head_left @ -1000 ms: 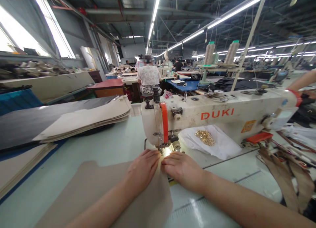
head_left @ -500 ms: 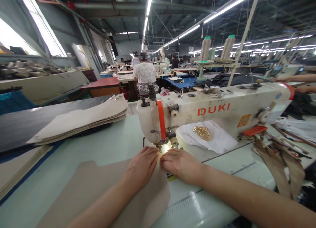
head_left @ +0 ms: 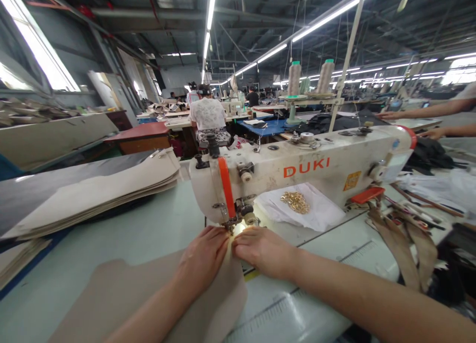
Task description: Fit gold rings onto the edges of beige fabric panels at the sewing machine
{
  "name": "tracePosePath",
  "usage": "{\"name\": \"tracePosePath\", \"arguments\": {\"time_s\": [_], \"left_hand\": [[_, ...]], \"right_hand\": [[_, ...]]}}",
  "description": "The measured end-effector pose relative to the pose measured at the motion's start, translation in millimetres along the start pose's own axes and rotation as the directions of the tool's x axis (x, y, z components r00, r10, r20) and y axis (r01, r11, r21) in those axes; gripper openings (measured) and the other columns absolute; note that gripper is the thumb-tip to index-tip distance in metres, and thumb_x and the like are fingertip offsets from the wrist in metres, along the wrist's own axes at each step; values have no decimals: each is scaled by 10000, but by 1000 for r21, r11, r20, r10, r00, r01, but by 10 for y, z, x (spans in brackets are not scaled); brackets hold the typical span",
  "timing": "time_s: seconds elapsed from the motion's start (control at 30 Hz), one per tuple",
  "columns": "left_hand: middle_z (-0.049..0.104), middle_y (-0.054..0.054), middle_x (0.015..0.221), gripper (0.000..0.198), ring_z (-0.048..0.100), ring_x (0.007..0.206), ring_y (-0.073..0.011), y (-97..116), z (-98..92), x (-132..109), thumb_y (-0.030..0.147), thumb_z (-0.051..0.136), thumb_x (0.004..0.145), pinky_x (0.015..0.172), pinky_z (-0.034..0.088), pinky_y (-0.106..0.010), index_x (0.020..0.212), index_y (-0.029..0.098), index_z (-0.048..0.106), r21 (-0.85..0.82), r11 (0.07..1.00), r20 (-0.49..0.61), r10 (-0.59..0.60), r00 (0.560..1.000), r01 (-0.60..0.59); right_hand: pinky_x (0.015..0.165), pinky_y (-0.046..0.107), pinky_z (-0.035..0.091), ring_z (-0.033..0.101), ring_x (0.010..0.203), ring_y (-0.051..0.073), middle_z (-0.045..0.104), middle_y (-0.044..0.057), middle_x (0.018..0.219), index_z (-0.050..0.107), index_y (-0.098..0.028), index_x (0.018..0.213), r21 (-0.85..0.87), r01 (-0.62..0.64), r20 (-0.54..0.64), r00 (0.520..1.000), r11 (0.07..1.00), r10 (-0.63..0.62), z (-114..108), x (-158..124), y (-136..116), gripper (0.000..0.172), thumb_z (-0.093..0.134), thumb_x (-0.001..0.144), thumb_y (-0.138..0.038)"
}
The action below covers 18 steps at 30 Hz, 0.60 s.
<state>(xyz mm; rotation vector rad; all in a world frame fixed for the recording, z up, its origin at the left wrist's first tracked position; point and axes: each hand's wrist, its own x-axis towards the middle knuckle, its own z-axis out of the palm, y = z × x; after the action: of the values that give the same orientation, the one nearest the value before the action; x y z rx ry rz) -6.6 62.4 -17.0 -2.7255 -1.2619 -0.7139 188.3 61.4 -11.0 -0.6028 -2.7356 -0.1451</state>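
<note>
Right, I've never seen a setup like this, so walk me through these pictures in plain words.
There's no robot here. Every picture comes from one camera on a person's head, looking forward and down.

The bare left hand and right hand are the wearer's own. They meet at the lit working end of a white sewing machine marked DUKI. The left lies on a large beige panel; the right is at its edge. Whether the fingers pinch it is hard to tell.

On the pale green table, gold-coloured rings lie on a white sheet under the machine's arm. A stack of beige pieces is to the left.
</note>
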Motion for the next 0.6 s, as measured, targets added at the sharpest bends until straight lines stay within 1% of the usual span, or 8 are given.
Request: {"name": "tracePosePath", "arguments": {"time_s": [0.2, 0.37, 0.6], "left_hand": [[684, -76, 929, 272, 600, 886, -220, -5, 11, 8, 247, 385, 912, 791, 519, -370, 916, 170, 645, -5, 1000, 9, -15, 1000, 15], [687, -81, 920, 264, 602, 885, -223, -9, 24, 0, 234, 391, 908, 795, 518, -376, 909, 161, 645, 9, 1000, 1, -11, 1000, 11], [690, -69, 901, 256, 607, 864, -203, 37, -8, -6, 199, 391, 899, 810, 517, -370, 916, 166, 645, 9, 1000, -29, 3, 1000, -3]], "right_hand": [[849, 284, 421, 572, 868, 177, 654, 58, 883, 588, -134, 833, 11, -5, 8, 1000, 1000, 5, -15, 6, -3, 110, 506, 902, -163], [848, 280, 423, 568, 878, 174, 653, 60, 895, 585, -140, 832, 25, -5, -15, 1000, 1000, 5, 13, -8, 4, 113, 504, 906, -170], [840, 280, 428, 561, 870, 178, 649, 61, 888, 586, -138, 837, 23, -6, -21, 1000, 1000, 7, 15, -23, -14, 95, 522, 898, -174]]}}
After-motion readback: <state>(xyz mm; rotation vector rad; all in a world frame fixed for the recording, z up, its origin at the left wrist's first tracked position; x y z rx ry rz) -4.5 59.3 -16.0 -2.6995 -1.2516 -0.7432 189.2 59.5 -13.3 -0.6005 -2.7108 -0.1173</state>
